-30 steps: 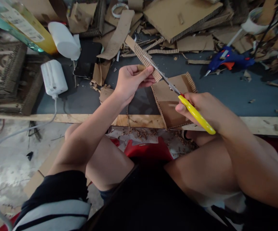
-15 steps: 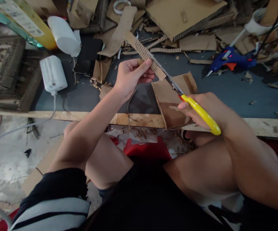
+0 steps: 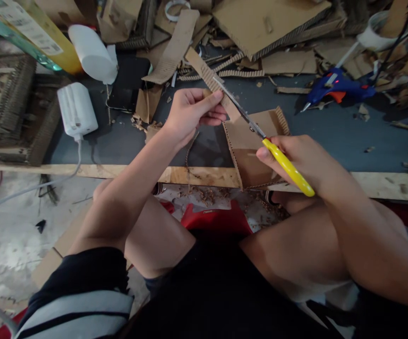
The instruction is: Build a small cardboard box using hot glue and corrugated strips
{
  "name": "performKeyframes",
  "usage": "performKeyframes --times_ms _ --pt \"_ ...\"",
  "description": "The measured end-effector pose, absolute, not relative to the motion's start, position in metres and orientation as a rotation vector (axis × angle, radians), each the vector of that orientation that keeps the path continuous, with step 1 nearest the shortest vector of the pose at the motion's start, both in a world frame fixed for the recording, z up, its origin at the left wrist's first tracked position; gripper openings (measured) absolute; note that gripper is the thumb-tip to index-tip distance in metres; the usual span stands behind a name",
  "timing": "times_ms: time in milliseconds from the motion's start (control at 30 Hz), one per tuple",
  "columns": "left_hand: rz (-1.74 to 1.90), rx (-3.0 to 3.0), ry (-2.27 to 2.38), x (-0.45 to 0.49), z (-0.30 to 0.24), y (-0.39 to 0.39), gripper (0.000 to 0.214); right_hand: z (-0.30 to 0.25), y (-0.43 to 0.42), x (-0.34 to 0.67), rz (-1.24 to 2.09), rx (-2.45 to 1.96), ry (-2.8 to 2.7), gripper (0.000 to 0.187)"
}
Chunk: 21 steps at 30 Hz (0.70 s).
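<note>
My left hand (image 3: 189, 113) pinches a long strip of corrugated cardboard (image 3: 207, 75) that slants up and to the left above the dark blue-grey table top (image 3: 331, 127). My right hand (image 3: 302, 160) is closed round the yellow handles of a pair of scissors (image 3: 260, 136). The scissor blades run up to the left along the strip's edge, right beside my left fingers. Below the blades a larger folded cardboard piece (image 3: 253, 150) lies on the table and overhangs its wooden front edge (image 3: 204, 176).
A blue glue gun (image 3: 338, 87) lies at the right. A white charger block (image 3: 76, 110) with a cable, a white bottle (image 3: 94, 54) and a black phone (image 3: 128, 84) sit at the left. Cardboard scraps and sheets (image 3: 270, 23) pile up at the back. My bare knees are under the edge.
The scissors drew back down the strip and then slid up along it again. My left hand kept its hold on the strip and barely moved.
</note>
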<state>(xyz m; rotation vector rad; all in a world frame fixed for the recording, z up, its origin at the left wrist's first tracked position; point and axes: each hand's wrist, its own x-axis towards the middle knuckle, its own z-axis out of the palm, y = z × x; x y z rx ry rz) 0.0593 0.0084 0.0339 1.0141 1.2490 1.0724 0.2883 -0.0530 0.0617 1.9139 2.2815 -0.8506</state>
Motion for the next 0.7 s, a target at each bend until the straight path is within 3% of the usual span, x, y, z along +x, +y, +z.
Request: performKeyframes --times_ms 100,233,400,567,700 --pt "1.013 1.034 1.218 0.062 0.033 0.004 0.034 0.062 -0.053 0.289 -0.784 1.904 2.28 0.059" --pt "0.99 1.051 1.176 0.063 0.032 0.001 0.041 0.059 -0.051 0.294 -0.808 1.885 2.303 0.057" --pt "1.162 1.121 1.068 0.056 0.029 0.006 0.047 0.059 -0.052 0.295 -0.849 1.845 2.356 0.079" --pt "1.125 1.223 1.182 0.052 0.027 0.011 0.045 0.063 -0.051 0.289 -0.812 1.882 2.259 0.056" --pt "1.113 1.189 1.188 0.054 0.028 0.012 0.047 0.066 -0.048 0.282 -0.751 1.907 2.212 0.055"
